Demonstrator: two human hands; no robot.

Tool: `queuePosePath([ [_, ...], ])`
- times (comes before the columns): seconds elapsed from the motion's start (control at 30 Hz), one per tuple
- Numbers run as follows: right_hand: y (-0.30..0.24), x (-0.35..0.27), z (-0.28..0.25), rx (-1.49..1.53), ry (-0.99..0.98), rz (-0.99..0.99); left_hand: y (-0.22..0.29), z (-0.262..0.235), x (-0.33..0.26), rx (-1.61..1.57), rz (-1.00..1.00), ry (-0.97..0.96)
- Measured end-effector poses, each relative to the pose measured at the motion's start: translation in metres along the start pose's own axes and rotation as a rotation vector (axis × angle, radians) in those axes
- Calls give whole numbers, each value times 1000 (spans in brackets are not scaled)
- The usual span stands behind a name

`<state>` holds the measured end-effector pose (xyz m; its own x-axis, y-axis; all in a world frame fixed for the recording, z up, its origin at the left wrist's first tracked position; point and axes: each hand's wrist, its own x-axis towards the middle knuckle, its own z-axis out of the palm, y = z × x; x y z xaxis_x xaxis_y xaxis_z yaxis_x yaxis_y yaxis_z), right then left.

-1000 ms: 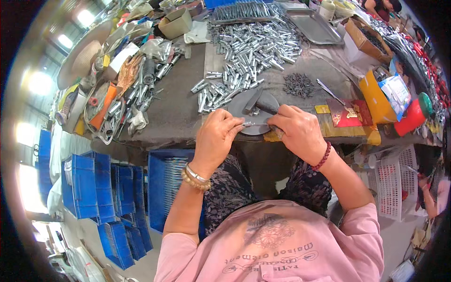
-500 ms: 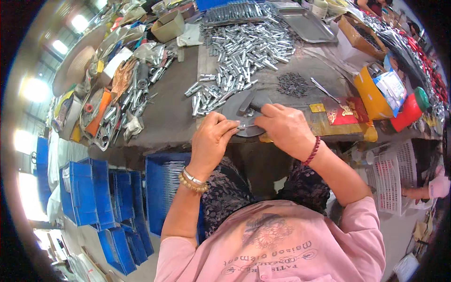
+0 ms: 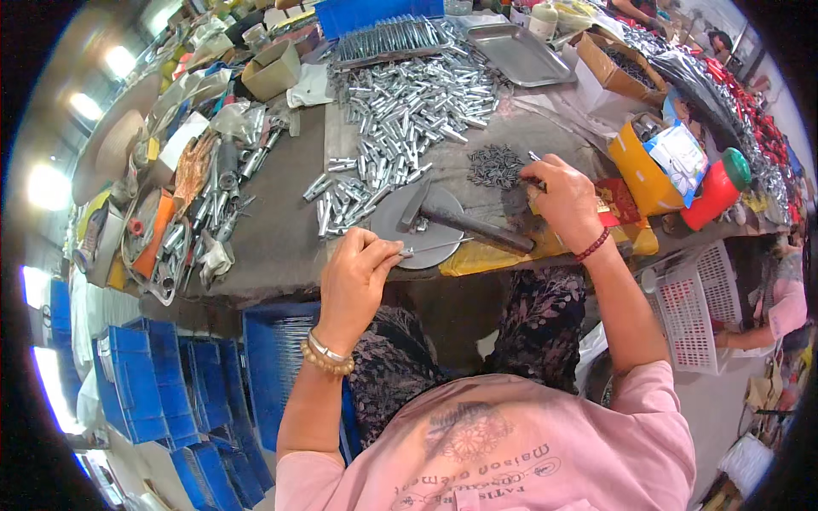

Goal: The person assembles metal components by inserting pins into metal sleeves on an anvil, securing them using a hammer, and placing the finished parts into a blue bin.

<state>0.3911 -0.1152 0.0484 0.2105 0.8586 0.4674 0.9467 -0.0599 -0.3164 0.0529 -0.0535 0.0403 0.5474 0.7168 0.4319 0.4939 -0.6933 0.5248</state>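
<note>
1. Lying beyond both hands, the heap of tubes (image 3: 409, 119) is spread over the table (image 3: 285, 200). Hardness, slickness and a tendency to roll are to be expected; each tube would best be grasped round its middle.
2. Between the hands, the hammer (image 3: 481, 230) is laid with its head over the disc (image 3: 390, 215) and its handle slanted toward the near edge on the right hand's side. It is judged head-heavy and tough, best held by the handle.
3. The disc is set just beyond the left fingertips and is partly covered by the hammer. It looks stiff and weighty; its rim would be the place to grip.
4. The right hand (image 3: 562, 200) is bent downward beside the pins (image 3: 497, 164); whether anything is gripped in it cannot be told.
5. The left hand (image 3: 362, 264) is closed, and one end of the rod (image 3: 443, 246) is pinched in its fingertips, the free end pointed rightward across the disc. The rod is judged light, smooth and springy, best pinched at that end.
6. The pins are heaped by the right fingertips; being tiny and easily scattered, they would best be picked singly.
</note>
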Motion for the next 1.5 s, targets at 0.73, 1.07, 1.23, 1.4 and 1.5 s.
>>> queuePosePath([
  [0.73, -52, -3, 4, 236, -135, -245, 4, 1, -12, 30, 17, 43],
  [1.07, -105, 4, 32, 423, -239, -297, 0, 1, -6, 36, 14, 22],
  [1.23, -112, -2, 17, 508, -318, -292, -2, 1, -10, 24, 11, 25],
  [1.4, -125, -7, 25, 651, -324, -363, -1, 2, -11, 0, 39, 59],
  [1.5, -131, -6, 26, 644, -389, -357, 1, 0, -10, 10, 12, 14],
])
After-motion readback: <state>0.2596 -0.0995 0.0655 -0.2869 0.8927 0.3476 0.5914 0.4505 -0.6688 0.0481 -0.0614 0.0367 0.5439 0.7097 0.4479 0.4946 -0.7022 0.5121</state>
